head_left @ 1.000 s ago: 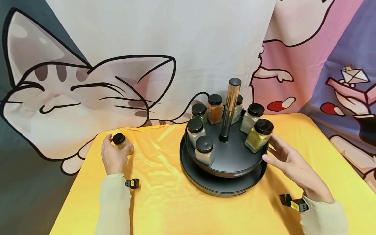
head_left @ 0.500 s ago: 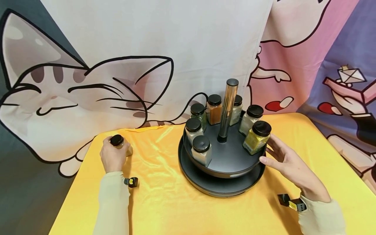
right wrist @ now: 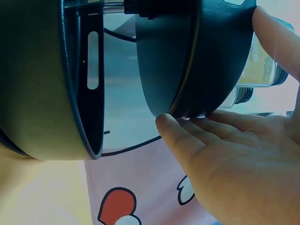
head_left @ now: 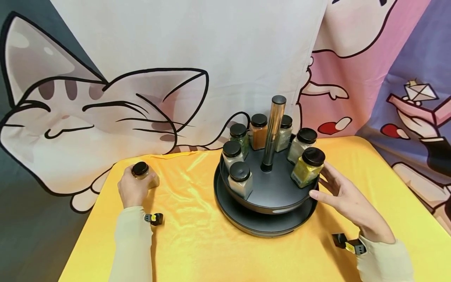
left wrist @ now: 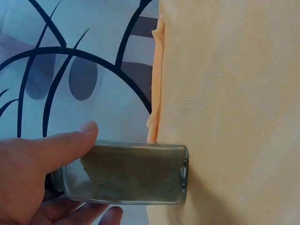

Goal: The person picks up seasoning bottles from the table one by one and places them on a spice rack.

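My left hand [head_left: 133, 190] grips a spice jar [head_left: 152, 180] at the table's left; the square glass jar has a black lid and brownish contents. Thumb and fingers hold it from opposite sides near the lid in the left wrist view. Whether its base touches the cloth, I cannot tell. My right hand [head_left: 347, 199] rests against the upper tray [head_left: 278, 192] of a black two-tier turntable, thumb at the rim and fingers extended along the outer wall. Right beside that hand stands a jar [head_left: 305, 170] with yellow contents.
Several black-lidded jars, including one with orange contents [head_left: 258, 135], stand around the upper tray's edge. A metallic post [head_left: 274, 129] rises from its middle. Below is a wider lower tray [head_left: 260, 229]. A yellow cloth [head_left: 197, 243] covers the table, with a cartoon-print curtain [head_left: 246, 51] behind.
The upper tray has turned slightly: its right-hand jars came nearer, the back orange one went right and the front one left. My left hand stays at its jar, with little movement.
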`<state>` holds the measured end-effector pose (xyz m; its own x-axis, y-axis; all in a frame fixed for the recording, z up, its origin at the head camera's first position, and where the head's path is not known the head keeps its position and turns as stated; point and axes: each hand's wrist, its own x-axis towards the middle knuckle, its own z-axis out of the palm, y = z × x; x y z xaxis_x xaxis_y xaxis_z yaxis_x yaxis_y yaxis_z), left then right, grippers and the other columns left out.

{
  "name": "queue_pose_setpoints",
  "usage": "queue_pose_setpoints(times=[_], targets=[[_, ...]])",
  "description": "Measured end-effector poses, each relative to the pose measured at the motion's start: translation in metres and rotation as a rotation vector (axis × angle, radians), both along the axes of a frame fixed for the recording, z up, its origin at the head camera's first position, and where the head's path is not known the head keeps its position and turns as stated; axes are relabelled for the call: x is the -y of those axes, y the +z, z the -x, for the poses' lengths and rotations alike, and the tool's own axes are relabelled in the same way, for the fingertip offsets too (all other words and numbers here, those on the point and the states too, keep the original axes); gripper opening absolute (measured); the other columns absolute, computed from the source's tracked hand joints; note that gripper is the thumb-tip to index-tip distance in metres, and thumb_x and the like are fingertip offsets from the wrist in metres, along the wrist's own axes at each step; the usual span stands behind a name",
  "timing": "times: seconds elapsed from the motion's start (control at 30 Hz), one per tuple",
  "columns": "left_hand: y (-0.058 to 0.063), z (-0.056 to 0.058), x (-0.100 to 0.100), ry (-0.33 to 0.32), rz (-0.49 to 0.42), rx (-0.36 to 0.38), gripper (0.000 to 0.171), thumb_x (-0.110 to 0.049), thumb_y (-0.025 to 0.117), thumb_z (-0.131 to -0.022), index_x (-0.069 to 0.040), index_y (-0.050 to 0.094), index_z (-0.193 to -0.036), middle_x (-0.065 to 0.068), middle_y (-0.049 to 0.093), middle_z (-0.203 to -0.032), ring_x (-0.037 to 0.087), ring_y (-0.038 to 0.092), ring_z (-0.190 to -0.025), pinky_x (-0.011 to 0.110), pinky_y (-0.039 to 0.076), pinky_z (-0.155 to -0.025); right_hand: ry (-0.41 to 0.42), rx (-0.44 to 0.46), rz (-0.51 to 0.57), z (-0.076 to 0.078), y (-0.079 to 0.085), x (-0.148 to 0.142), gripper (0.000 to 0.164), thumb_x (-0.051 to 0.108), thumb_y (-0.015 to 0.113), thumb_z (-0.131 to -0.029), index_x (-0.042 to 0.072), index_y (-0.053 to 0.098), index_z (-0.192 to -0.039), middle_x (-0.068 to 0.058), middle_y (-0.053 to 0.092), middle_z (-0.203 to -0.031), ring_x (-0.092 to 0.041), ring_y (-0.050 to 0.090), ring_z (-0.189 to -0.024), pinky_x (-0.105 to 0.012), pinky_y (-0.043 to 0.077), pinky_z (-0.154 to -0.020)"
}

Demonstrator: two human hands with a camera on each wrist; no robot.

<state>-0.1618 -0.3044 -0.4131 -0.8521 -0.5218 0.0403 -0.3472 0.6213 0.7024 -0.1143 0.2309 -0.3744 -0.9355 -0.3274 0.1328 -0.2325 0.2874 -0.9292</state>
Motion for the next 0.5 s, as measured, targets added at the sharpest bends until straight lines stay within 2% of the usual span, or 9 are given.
queue_pose_setpoints(times=[0.23,0.5], targets=[[-0.0005,0.0007,-0.0002,0.023,0.008,-0.003,0.077,-0.036,0.072,-0.08,-0.008,0.035,-0.142,0.018,0.049,-0.133,0.039,0.041,-0.123,0.053,0.033,-0.1,-0.018,-0.014,-0.022,-0.0001,0.0002,0.0016,0.085,0.006,0.067,-0.084,0.023,0.016,-0.149,-0.011,0.022,-0.151,-0.008,0.023,-0.135,-0.009,0.03,-0.099],[-0.0025,-0.0004,-0.001,0.032,0.016,-0.05,0.075,-0.033,0.073,-0.08,-0.007,0.038,-0.14,0.019,0.051,-0.13,0.038,0.044,-0.12,0.052,0.035,-0.099,-0.033,-0.01,-0.052,-0.0016,0.0019,0.0029,0.087,0.009,0.07,-0.083,0.026,0.015,-0.148,-0.007,0.022,-0.151,-0.009,0.023,-0.136,-0.007,0.029,-0.098]])
